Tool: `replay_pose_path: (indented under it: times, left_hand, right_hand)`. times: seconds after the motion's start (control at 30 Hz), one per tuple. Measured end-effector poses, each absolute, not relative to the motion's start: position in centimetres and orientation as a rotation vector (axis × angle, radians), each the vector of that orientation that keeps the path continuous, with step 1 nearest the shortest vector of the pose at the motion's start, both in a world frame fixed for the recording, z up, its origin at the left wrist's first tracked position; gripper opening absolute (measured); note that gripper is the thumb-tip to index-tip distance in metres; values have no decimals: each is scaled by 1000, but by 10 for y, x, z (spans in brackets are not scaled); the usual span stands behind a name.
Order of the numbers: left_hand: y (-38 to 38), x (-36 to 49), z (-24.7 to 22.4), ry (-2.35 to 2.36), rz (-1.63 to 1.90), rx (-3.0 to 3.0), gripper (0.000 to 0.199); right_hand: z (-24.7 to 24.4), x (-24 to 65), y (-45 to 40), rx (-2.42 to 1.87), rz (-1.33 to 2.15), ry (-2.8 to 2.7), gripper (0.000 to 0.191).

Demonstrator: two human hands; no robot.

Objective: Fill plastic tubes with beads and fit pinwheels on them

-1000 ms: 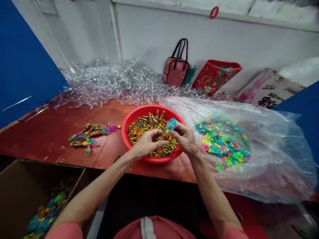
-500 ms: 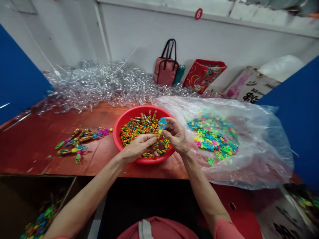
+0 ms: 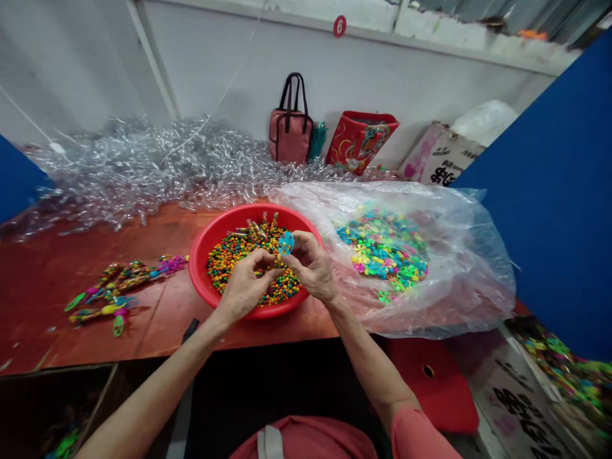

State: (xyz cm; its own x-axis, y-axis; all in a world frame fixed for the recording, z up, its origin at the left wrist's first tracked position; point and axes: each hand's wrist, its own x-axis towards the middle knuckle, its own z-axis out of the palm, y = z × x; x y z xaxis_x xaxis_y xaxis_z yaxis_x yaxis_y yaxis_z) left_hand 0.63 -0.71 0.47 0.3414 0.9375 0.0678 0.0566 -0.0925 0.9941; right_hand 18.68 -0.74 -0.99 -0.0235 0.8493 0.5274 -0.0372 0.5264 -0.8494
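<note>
Over a red plastic basin [image 3: 197,271] of small multicoloured beads or candies [image 3: 224,258], my two hands work close together. My right hand [image 3: 312,266] pinches a blue wheel-shaped plastic piece [image 3: 285,243] between thumb and fingers. Just left of it, my left hand [image 3: 248,280] has thumb and index finger curled toward the lower end of that piece. What lies between the left fingertips is too small and blurred to make out. Several clear tubes filled with the beads [image 3: 262,226] rest on the beads at the basin's back.
Left of the basin lie filled tubes with coloured tops [image 3: 129,280]. A plastic bag [image 3: 459,280] with coloured plastic pieces [image 3: 389,255] spreads to the right. Clear tubes [image 3: 157,156] are heaped behind, near a pink bag [image 3: 291,135] and a red bag [image 3: 356,143]. Blue panels [image 3: 549,210] flank the table.
The view has swung right, so the scene sits further left. The thumb and index finger of my left hand have moved apart. My right hand still grips the blue wheel-shaped piece.
</note>
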Motion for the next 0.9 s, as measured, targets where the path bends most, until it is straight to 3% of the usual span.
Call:
replay_pose_path:
  times: [0.07, 0.2, 0.43, 0.63, 0.9]
  left_hand:
    - [-7, 9, 5, 996, 1025, 1556, 33]
    - [-12, 12, 9, 782, 755, 1541, 38]
    - [-16, 3, 10, 1034, 1093, 1625, 36]
    - [-6, -96, 15, 1487, 1345, 1642, 36]
    - [23, -247, -29, 2290, 1038, 1701, 28]
  right_hand:
    - [-12, 184, -11, -787, 772, -1399, 36]
    - [-10, 182, -23, -796, 754, -1403, 33]
    - [-10, 238, 1, -903, 795, -1578, 28]
    - [-31, 361, 70, -1950, 204, -1689, 19]
    - [-59, 393, 90, -1922, 236, -1901, 28]
